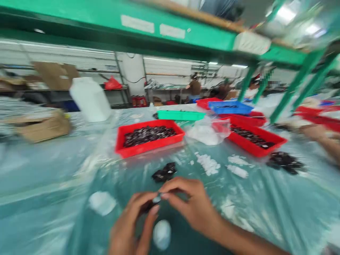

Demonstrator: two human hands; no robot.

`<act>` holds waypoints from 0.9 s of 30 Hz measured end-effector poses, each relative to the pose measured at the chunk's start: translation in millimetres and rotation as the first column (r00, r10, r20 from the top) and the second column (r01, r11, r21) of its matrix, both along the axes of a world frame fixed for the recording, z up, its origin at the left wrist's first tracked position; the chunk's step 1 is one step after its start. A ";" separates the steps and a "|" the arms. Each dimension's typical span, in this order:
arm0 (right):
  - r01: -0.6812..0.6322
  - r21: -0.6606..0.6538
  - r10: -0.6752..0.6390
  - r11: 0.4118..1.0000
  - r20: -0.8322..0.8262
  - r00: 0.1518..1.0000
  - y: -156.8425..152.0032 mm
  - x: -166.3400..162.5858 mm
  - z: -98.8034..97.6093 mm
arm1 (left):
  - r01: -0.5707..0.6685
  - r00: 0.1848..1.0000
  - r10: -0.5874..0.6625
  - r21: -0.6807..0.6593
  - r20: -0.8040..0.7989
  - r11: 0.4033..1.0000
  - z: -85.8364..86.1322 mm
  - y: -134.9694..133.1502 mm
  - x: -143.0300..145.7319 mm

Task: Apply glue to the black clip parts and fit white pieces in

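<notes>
My left hand (pixel 134 221) pinches a small dark part with a pale face (pixel 156 199) between thumb and fingertips; blur hides its exact kind. Thumb and forefinger of my right hand (pixel 191 202) close on the same part from the other side, so the fingertips of both hands nearly meet. Just beyond them lies a small heap of shiny black pieces (pixel 164 172). A round whitish object (pixel 162 234) sits below the hands, and a crumpled white piece (pixel 102 203) is to the left. Little white pieces (pixel 208 164) are scattered to the right.
A red tray (pixel 150 148) of black pieces stands ahead, with a green tray (pixel 180 115) behind. Another red tray (pixel 255 141), a plastic bag (pixel 205 132) and a blue tray (pixel 231 107) are to the right. A co-worker's arm (pixel 321 136) reaches in there. A green shelf beam (pixel 106 21) crosses overhead.
</notes>
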State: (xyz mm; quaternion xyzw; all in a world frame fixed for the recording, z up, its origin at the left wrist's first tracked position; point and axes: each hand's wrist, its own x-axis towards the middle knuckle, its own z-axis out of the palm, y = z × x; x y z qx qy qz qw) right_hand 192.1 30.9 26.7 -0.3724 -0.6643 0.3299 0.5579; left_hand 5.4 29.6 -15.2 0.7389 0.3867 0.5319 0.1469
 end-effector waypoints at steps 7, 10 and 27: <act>0.004 0.128 -0.010 0.992 0.046 0.999 -6.6 2.3 1.5 | 0.095 0.995 -0.093 -0.132 0.019 0.987 22.6 -15.1 10.4; 0.026 0.209 -0.046 0.978 0.090 0.995 -9.6 1.6 2.7 | 0.119 0.992 -0.114 -0.125 0.050 0.985 22.8 -16.2 10.8; 0.048 0.512 -0.262 0.858 0.356 0.897 -18.5 6.5 -4.5 | 0.209 0.958 -0.141 -0.273 0.251 0.939 24.9 -21.4 14.1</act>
